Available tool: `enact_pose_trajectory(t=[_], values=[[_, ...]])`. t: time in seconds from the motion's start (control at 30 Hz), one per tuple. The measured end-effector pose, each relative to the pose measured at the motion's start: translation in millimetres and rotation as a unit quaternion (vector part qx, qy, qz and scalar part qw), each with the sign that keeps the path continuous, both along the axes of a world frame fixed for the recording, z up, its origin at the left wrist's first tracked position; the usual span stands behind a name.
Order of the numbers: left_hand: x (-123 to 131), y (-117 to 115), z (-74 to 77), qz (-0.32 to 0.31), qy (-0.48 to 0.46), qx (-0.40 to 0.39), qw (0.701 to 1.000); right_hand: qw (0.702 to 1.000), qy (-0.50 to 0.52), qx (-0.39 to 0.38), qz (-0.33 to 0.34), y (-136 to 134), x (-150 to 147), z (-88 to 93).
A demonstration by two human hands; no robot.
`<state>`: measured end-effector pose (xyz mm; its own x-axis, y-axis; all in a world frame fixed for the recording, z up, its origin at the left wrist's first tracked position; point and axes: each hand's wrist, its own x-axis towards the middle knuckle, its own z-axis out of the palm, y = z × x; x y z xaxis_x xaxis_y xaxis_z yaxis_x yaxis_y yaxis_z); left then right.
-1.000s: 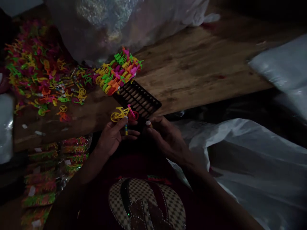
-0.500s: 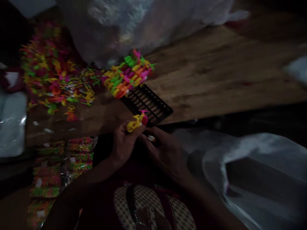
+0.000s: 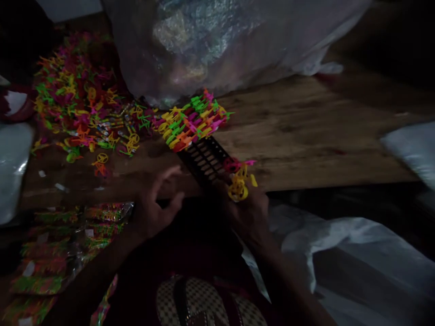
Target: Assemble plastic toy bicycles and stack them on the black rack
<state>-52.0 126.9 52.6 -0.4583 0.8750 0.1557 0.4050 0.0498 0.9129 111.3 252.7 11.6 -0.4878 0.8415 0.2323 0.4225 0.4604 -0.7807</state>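
In my right hand [image 3: 249, 213] is a small plastic toy [image 3: 238, 188], yellow with pink and red parts and a round wheel-like ring. The hand is closed around its lower end, at the near right corner of a black slotted rack [image 3: 204, 160]. My left hand [image 3: 161, 203] is off the table's front edge, thumb and fingers apart, with nothing in it. Rows of similar toys [image 3: 195, 120] in green, yellow, orange and pink stand in the rack's far part. The rack's near slots hold no toys.
A large heap of loose coloured toys [image 3: 74, 99] lies on the wooden table [image 3: 306, 136] at left. Behind the rack is a big clear plastic bag [image 3: 238, 45]. Packed toy bundles [image 3: 44, 262] are stacked lower left. A whitish plastic bag [image 3: 367, 253] hangs open at lower right.
The toy, earlier between both hands, is now in my right hand, farther right and by the rack. My left hand has let go, opened and drawn back left. The camera view has shifted slightly.
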Motion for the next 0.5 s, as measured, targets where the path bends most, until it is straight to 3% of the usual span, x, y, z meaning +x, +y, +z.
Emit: enact_pose_trajectory(t=[0.13, 0.23, 0.37, 0.43, 0.5], values=[[-49.9, 47.6, 28.7, 0.03, 0.197, 0.083, 0.976, 0.999, -0.039, 0.008, -0.035, 19.3, -22.8, -10.6], [-77.9, 98.7, 39.7, -0.03, 0.324, 0.065, 0.943, 0.998, -0.028, 0.028, -0.055, 25.1, -36.8, -18.2], [-86.8, 143.2, 25.3, -0.108, 0.349, -0.027, 0.93, 0.997, -0.036, 0.053, -0.049, 36.6, -38.4, -28.3], [-80.1, 145.3, 16.0, -0.103, 0.335, -0.048, 0.935, 0.998, -0.035, 0.046, -0.031, 49.3, -35.7, -29.5], [-70.0, 136.2, 10.9, -0.059, 0.319, -0.053, 0.944, 0.999, -0.032, 0.031, -0.013, 62.8, -33.3, -25.7]])
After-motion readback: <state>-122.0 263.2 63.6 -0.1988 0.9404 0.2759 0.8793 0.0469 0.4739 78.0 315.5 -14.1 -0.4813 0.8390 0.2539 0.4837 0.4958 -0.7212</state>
